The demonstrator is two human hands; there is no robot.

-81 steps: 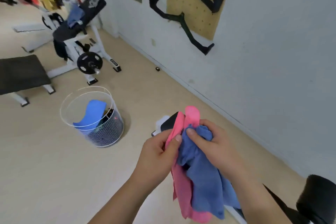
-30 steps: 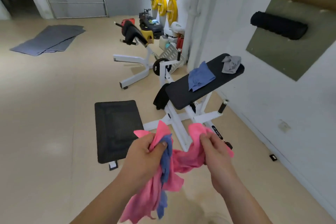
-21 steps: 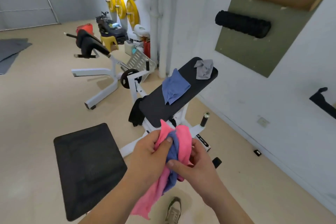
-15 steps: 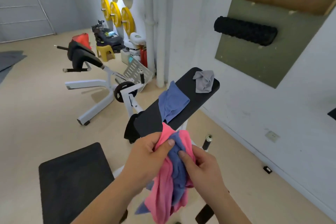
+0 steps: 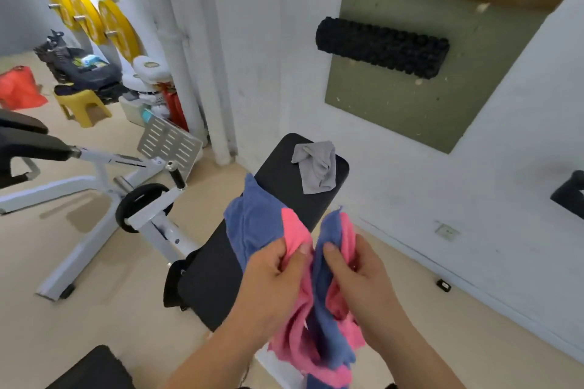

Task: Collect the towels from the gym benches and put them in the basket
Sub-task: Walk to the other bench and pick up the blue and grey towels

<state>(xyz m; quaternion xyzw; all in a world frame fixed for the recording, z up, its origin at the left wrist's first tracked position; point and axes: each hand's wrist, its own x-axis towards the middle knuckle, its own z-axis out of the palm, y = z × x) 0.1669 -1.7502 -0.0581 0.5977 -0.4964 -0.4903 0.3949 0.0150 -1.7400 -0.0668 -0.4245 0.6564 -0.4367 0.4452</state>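
Note:
My left hand [image 5: 271,275] and my right hand [image 5: 357,271] both grip a bundle made of a pink towel [image 5: 295,237] and a blue towel [image 5: 328,306], held in front of me over the near end of a black inclined bench pad [image 5: 284,167]. On that pad lies another blue towel [image 5: 252,221], just beyond my left hand. A crumpled grey towel [image 5: 316,166] rests at the pad's far, raised end. The basket is out of view.
The bench's white frame [image 5: 151,224] with a black weight plate [image 5: 139,204] stands to the left. A second black pad [image 5: 91,369] is at the bottom left. A white wall with a foam roller [image 5: 382,46] runs along the right. Yellow plates [image 5: 91,19] and clutter fill the far left corner.
I have walked closer to the inclined bench, which now fills the middle of the view. My hands have shifted their grip and spread the pink and blue bundle slightly apart.

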